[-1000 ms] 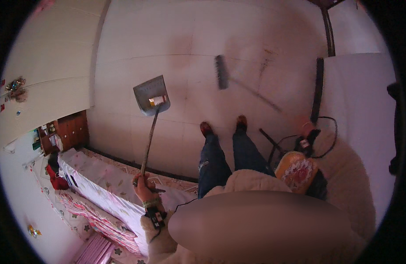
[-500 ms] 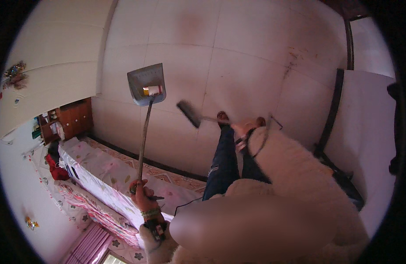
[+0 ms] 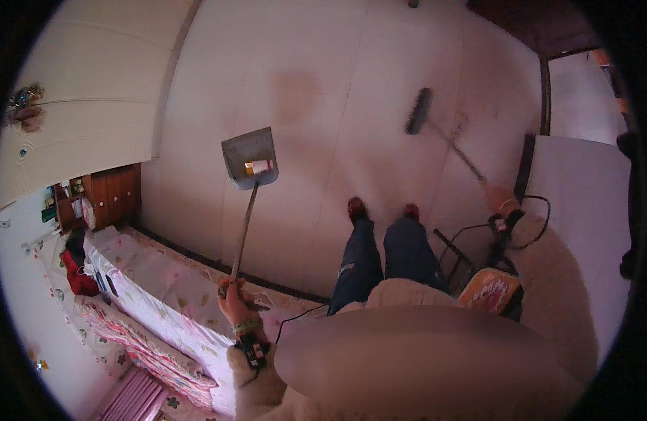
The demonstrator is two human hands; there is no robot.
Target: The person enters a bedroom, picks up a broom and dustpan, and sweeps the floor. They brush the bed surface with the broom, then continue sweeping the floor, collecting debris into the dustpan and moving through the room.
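A long-handled grey dustpan (image 3: 232, 156) reaches forward at the left, its handle in my left hand (image 3: 237, 303), which is closed around it. Inside the pan lies a small piece of litter (image 3: 259, 167), white and red with a yellow end. Out to the right, my right hand (image 3: 502, 198) is closed on the handle of a broom (image 3: 419, 111). The broom's dark bristle head is on or just above the pale floor, well apart from the dustpan and near some brownish specks (image 3: 481, 112).
Along the left runs a bed (image 3: 162, 284) with a pink-flowered cover, beyond it a brown wooden cabinet (image 3: 116, 195). A small stool (image 3: 489, 290) with a colourful seat stands beside my right leg. A white panel (image 3: 579, 203) edges the right side of the tiled floor (image 3: 302, 133).
My right hand has swung the broom from in front of my legs out to the far right, uncovering the stool. The dustpan sits slightly lower and further right in view.
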